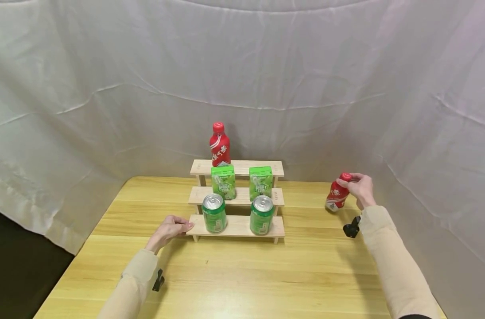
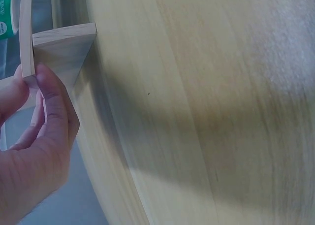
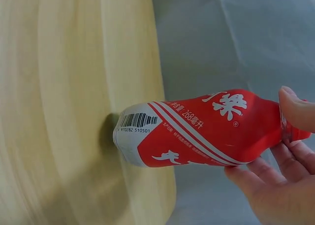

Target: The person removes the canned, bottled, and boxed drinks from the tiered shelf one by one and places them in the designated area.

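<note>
At the right of the table, my right hand [image 1: 361, 189] grips a red bottle [image 1: 336, 195] around its neck and cap; the bottle leans slightly. In the right wrist view the bottle [image 3: 197, 129] shows a white lower band with a barcode, and the thumb [image 3: 297, 109] lies across its neck. My left hand [image 1: 171, 230] pinches the left end of the lowest step of a wooden three-step rack [image 1: 236, 223]. The left wrist view shows thumb and fingers on either side of that board [image 2: 26, 38]. Whether the bottle's base touches the table I cannot tell.
On the rack's top step stands another red bottle [image 1: 220, 148] at the left. Two green drink cartons [image 1: 223, 184] occupy the middle step, and two green cans [image 1: 215, 217] the lowest. Grey curtains [image 1: 242, 79] hang behind and beside the wooden table [image 1: 242, 279].
</note>
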`<state>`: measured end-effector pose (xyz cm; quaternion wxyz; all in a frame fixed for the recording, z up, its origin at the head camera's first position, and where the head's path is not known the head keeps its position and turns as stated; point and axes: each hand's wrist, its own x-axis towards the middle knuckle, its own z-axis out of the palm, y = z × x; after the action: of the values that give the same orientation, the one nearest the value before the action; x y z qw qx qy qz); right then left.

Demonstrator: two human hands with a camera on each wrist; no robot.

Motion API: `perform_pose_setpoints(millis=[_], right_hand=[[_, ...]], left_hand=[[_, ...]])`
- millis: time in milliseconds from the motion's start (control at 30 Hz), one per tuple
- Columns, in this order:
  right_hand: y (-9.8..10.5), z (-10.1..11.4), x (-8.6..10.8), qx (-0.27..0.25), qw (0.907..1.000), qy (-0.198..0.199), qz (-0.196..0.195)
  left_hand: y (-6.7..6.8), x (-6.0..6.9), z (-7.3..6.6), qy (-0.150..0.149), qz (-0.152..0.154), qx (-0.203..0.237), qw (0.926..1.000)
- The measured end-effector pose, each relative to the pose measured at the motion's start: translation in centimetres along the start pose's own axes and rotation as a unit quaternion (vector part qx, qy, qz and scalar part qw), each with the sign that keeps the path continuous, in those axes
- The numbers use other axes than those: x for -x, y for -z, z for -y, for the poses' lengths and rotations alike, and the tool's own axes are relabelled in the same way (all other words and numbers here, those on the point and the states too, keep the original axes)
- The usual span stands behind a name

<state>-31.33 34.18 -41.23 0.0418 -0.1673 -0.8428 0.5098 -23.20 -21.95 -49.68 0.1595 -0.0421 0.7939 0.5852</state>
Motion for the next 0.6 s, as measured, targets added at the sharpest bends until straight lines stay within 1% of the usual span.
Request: perform_pose_setpoints(millis=[200,433,600], right_hand=[[0.1,-1.0,-0.2,0.007,0.9999,-0.009,0.003],[-0.2,-1.3,-0.1,0.007,0.9999,-0.005,-0.014],[-0.2,-1.3,0.0,0.001,0.9999,-0.011,-0.001]], left_hand=[[0.0,-0.1,0.1,-0.006,0.004,0.007,1.0],[0.1,-0.1,-0.1,-0.004,0.005,0.01,0.9999],[0.1,0.0,-0.1,-0.001,0.005,0.008,1.0]])
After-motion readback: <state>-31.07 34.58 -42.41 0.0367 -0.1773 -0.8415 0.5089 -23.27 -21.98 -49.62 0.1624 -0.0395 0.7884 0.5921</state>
